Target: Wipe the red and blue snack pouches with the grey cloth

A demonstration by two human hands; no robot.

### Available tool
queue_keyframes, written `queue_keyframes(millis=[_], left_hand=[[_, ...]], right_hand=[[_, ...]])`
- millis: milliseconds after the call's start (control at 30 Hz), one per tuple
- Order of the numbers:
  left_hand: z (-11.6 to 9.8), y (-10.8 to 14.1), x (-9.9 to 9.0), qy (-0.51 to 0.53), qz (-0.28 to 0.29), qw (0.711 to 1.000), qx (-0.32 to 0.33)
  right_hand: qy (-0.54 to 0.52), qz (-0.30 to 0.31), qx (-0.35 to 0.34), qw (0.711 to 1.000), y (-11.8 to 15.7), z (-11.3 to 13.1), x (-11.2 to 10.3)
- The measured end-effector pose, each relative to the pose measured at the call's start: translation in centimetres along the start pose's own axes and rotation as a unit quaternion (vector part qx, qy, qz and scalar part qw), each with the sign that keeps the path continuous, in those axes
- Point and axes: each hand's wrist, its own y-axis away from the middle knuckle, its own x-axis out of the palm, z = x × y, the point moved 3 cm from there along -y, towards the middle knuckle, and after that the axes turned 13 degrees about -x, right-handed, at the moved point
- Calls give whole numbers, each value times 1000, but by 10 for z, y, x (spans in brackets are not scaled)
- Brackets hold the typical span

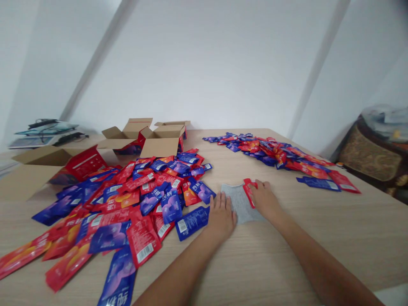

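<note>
A grey cloth point(239, 207) lies flat on the table between my two hands. My right hand point(265, 199) has its fingers bent over a small red pouch point(248, 192), gripping it against the cloth. Across the cloth's left edge rests my left hand point(221, 217), its fingers stretched out flat and holding nothing visible. A dark blue pouch point(193, 222) with a white barcode reaches up to the left hand's outer side; whether they touch is hard to tell. Further left spreads a big loose heap of red and blue pouches point(146, 187).
Open cardboard boxes point(161, 146) stand behind the left heap. A second pile of pouches point(274, 155) runs along the table's far right side. Folders and cables point(47, 131) lie at the back left. Beyond the right edge is a patterned chair point(371, 151) with bags on it.
</note>
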Motion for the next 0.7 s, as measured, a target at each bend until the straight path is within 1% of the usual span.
queue_keyframes(millis=[67,133,200,267,333,400,467,567,700], left_hand=[[1,1,1,-1,-11,1000,-2],[2,1,1,-5,-20,1000,-1],[2,1,2,-9,-25,1000,2],[1,1,2,-10,-27,1000,4],[1,0,2,-5,-27,1000,4],[1,-1,3,-1,-21,1000,1],[0,-1,4,1,-11,1000,-5],[1,-1,5,-4,-4,1000,-15],[2,1,5,-4,-7,1000,-17]], right_hand=[[-59,-61,-35,996,-4,6,-11],[-149,-111,-75,980,-7,19,-21],[-231,-136,-99,958,-8,33,-27],[-260,-138,-105,950,-8,45,-26],[-227,-112,-103,962,-8,53,-19],[-161,-59,-90,981,-7,56,-8],[-103,1,-75,992,-7,53,3],[-51,54,-47,996,-6,36,9],[-7,64,26,998,-2,4,6]])
